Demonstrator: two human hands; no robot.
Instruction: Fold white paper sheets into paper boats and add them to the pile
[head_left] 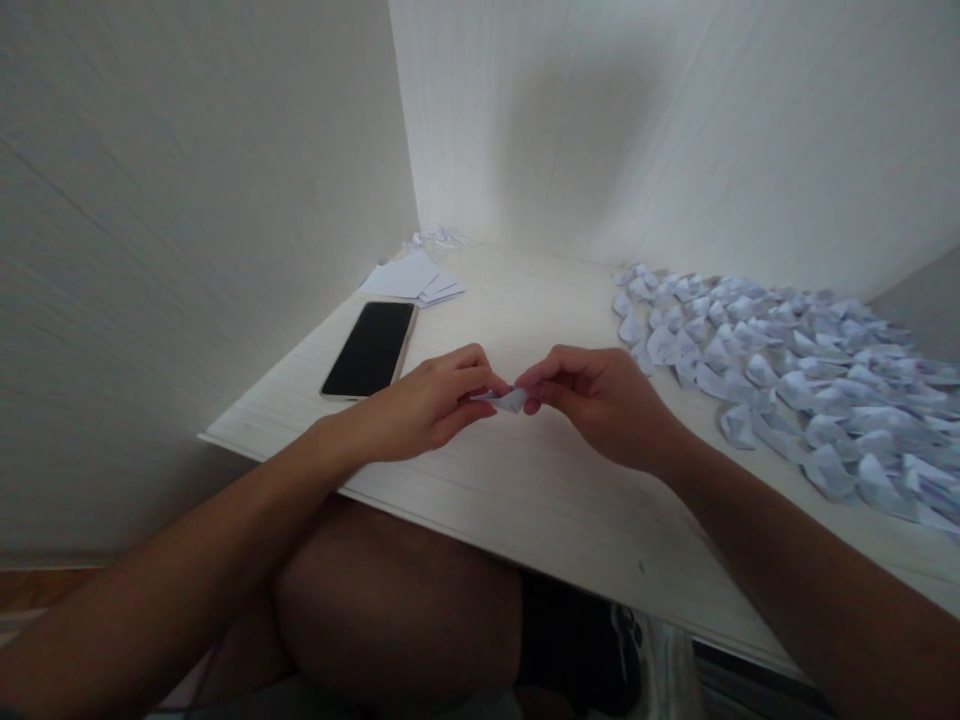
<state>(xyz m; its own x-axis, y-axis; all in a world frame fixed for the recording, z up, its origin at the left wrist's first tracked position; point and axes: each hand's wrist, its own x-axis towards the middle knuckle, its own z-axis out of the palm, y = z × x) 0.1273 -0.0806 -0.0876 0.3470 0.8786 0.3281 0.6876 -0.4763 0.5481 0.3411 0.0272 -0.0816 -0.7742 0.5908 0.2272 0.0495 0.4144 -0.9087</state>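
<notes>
Between my two hands, above the middle of the table, is a small folded paper boat (511, 400) in white paper. My left hand (450, 395) pinches its left end between thumb and fingers. At the right end, the thumb and fingertips of my right hand (589, 390) are closed on it too. My fingers cover both ends, so only the middle of the folded paper shows. Many similar folded paper boats (750, 340) lie in rows on the right side of the table.
A phone (370, 348) with a dark screen lies left of my left hand. Behind it are loose white paper sheets (412, 275) and small paper scraps (439, 237) in the corner. Walls border the pale table (525, 300) at left and back; its front edge is above my legs.
</notes>
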